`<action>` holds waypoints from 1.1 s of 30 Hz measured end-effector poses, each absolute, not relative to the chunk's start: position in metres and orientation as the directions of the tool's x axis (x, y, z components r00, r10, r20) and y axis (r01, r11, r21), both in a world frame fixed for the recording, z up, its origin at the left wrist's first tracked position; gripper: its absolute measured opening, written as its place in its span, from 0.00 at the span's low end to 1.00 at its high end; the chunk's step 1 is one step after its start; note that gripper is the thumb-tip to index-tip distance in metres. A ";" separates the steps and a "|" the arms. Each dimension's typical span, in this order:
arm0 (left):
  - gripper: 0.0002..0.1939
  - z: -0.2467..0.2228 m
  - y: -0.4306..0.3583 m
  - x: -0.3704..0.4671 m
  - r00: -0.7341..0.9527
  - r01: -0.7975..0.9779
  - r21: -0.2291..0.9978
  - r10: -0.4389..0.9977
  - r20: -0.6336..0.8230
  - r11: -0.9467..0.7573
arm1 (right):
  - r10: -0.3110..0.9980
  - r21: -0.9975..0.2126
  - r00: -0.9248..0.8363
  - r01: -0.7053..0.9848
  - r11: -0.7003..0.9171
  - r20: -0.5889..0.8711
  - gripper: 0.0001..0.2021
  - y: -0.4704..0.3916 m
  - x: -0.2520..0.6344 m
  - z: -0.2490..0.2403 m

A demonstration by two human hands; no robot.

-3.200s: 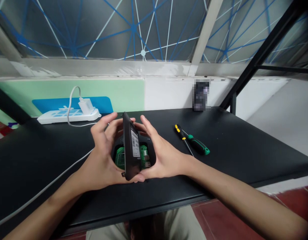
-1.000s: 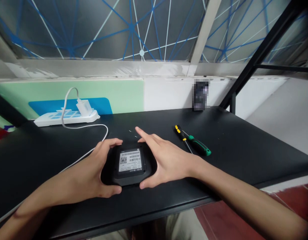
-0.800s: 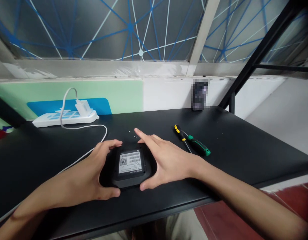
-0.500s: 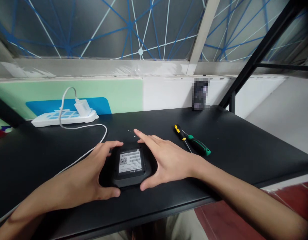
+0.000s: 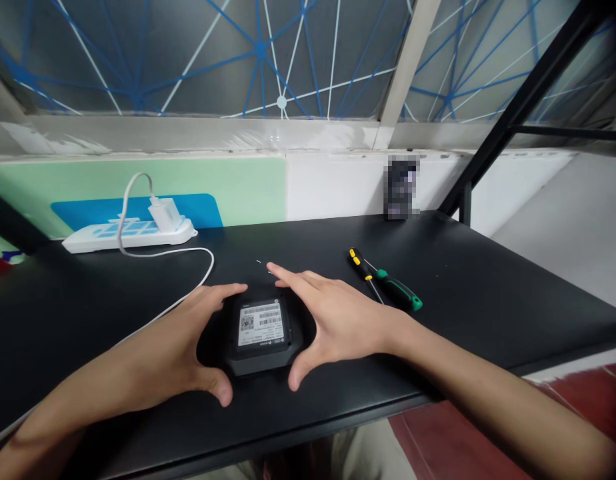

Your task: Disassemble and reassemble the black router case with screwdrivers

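Note:
A black box-shaped device lies on the dark table, with a white printed label bearing a QR code and barcodes on its top face. On its left side is my left hand, thumb and fingers spread wide around the near and far corners. My right hand curves around the right side in the same way, its thumb apart from the device. Whether the far fingertips touch the casing I cannot tell. Neither hand grips it. Beyond the device lies a tiny pale screw-like piece, with another partly behind my right index finger.
Right of my hands, a yellow-and-black screwdriver lies against a green-and-black screwdriver. At the back left sits a white power strip with a charger and a white cable running forward. A pixelated upright object leans at the back wall.
Both thumbs have moved outward and toward me, away from the near edge of the device. The device and the tools stay where they were.

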State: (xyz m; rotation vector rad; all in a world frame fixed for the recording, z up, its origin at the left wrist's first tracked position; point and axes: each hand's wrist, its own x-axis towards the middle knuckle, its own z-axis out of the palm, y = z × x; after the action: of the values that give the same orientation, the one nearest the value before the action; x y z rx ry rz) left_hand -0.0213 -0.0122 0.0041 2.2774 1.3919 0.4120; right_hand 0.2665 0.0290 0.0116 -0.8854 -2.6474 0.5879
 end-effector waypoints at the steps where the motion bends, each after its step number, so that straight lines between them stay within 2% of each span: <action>1: 0.54 0.004 -0.013 -0.022 0.451 0.763 0.510 0.892 0.021 -0.397 | 0.623 -0.462 -0.770 0.505 0.729 0.140 0.69 0.029 0.267 0.011; 5: 0.51 0.003 -0.012 -0.024 0.468 0.755 0.501 0.883 0.041 -0.423 | 0.622 -0.466 -0.770 0.504 0.727 0.139 0.68 0.030 0.267 0.011; 17: 0.53 0.000 -0.009 -0.024 0.475 0.785 0.408 0.876 0.085 -0.465 | 0.656 -0.507 -0.745 0.523 0.686 0.119 0.68 0.028 0.265 0.012; 24: 0.58 0.002 -0.003 -0.021 0.442 0.857 0.299 0.897 -0.005 -0.420 | 0.680 -0.501 -0.728 0.557 0.663 0.089 0.66 0.028 0.264 0.013; 28: 0.56 -0.002 -0.004 -0.024 0.464 0.829 0.321 0.884 0.064 -0.458 | 0.676 -0.502 -0.732 0.553 0.665 0.090 0.65 0.028 0.264 0.013; 33: 0.55 -0.001 -0.005 -0.025 0.459 0.825 0.349 0.887 0.044 -0.444 | 0.667 -0.492 -0.737 0.542 0.682 0.113 0.66 0.029 0.265 0.012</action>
State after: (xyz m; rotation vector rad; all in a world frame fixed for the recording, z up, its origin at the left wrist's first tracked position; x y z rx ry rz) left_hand -0.0251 -0.0054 -0.0007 2.4335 1.4680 0.3206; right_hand 0.2649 0.0289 0.0120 -0.9619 -2.6129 0.6316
